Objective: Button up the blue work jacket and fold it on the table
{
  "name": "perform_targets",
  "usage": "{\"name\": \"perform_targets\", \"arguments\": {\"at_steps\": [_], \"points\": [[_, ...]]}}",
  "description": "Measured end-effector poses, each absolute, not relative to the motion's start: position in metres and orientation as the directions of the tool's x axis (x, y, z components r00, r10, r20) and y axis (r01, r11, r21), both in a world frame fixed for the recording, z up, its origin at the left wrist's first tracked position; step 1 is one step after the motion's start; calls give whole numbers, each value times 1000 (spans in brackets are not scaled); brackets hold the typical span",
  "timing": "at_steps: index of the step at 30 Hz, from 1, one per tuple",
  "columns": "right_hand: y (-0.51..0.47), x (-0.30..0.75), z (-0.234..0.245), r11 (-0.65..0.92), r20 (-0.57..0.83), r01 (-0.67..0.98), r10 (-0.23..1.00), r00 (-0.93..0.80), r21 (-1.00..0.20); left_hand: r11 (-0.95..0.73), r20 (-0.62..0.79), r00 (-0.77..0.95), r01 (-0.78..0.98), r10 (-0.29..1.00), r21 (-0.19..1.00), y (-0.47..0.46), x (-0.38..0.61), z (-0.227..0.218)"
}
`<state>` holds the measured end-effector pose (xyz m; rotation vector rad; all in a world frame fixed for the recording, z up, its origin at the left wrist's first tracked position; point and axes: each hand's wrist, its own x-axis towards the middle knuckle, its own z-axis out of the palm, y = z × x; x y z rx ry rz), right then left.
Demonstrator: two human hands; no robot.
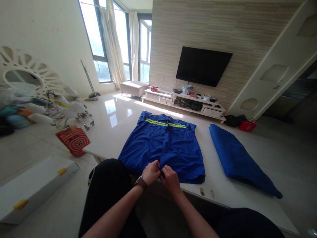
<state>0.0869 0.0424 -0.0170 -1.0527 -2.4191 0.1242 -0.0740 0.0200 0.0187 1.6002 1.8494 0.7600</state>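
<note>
A blue work shirt (164, 145) with yellow reflective stripes lies flat, front side up, on the white table (237, 195). My left hand (150, 172), with a watch on its wrist, and my right hand (170, 179) meet at the shirt's near hem, right at the front opening. Both hands have their fingers pinched closed on the fabric there. A second blue garment (237, 160) lies folded to the right of the shirt, untouched.
Two small items (206, 192) lie on the table's near edge. On the floor to the left are a red patterned bag (73, 140), a white flat box (32, 186) and a clutter of goods. A TV, a low cabinet and a red bag (247, 126) are beyond.
</note>
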Motion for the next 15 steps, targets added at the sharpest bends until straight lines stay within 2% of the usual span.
{"name": "perform_targets", "arguments": {"at_steps": [15], "points": [[41, 83, -10, 665, 390, 680, 740, -547, -308, 179, -117, -137, 684, 984, 708, 30, -76, 8]]}}
